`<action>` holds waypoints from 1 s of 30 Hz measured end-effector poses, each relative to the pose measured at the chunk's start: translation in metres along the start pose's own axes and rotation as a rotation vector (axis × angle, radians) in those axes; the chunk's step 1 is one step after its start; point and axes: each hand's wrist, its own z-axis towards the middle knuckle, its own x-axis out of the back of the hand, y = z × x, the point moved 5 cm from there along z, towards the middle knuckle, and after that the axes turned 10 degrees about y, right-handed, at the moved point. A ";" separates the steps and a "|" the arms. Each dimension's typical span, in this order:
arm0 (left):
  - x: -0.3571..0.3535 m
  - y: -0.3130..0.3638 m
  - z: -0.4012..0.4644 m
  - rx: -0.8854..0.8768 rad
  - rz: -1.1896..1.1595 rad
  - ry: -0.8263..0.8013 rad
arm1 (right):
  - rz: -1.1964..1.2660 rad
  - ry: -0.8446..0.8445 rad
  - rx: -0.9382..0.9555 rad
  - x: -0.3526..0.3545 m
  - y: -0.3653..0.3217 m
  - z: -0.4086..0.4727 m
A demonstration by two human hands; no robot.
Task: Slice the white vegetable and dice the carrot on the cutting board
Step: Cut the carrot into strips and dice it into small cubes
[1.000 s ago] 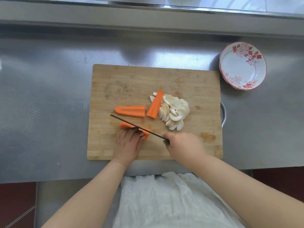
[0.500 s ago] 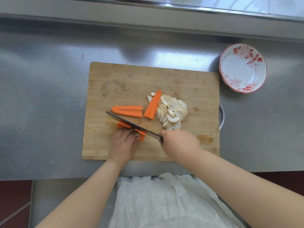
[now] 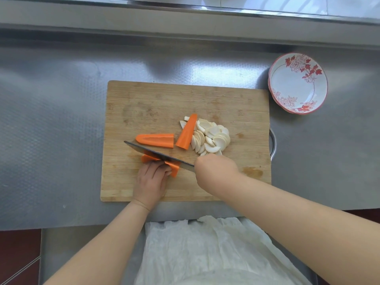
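A wooden cutting board [image 3: 156, 101] lies on the steel counter. My left hand [image 3: 151, 183] holds down a carrot piece [image 3: 174, 168] near the board's front, fingers curled over it. My right hand [image 3: 216, 168] grips the handle of a knife [image 3: 156, 154], whose blade lies lengthwise across that carrot piece. Two more carrot pieces rest beyond the blade: one flat [image 3: 155, 140], one leaning [image 3: 187, 132] against a pile of white vegetable slices [image 3: 211, 138].
A white bowl with red flowers [image 3: 298, 84] stands on the counter past the board's right far corner. A metal ring handle [image 3: 273, 144] sticks out at the board's right edge. A white apron [image 3: 205, 249] hangs below the counter edge.
The knife blade has tilted flatter and slid along the carrot piece under my left hand. Both hands stay in the same place on the board.
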 end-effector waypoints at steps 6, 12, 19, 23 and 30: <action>0.000 -0.001 -0.001 0.008 0.005 -0.019 | 0.017 0.014 0.030 0.006 -0.009 0.005; 0.000 -0.001 -0.001 0.002 0.012 -0.010 | 0.031 0.032 0.030 -0.001 -0.010 0.006; 0.000 0.000 0.000 -0.009 0.002 -0.007 | 0.026 0.006 0.018 -0.019 -0.008 0.012; 0.001 0.001 0.000 -0.026 0.020 -0.002 | 0.061 0.011 -0.006 -0.029 -0.003 0.015; 0.006 0.004 0.000 -0.045 0.054 0.001 | 0.077 0.063 0.019 -0.035 -0.005 0.010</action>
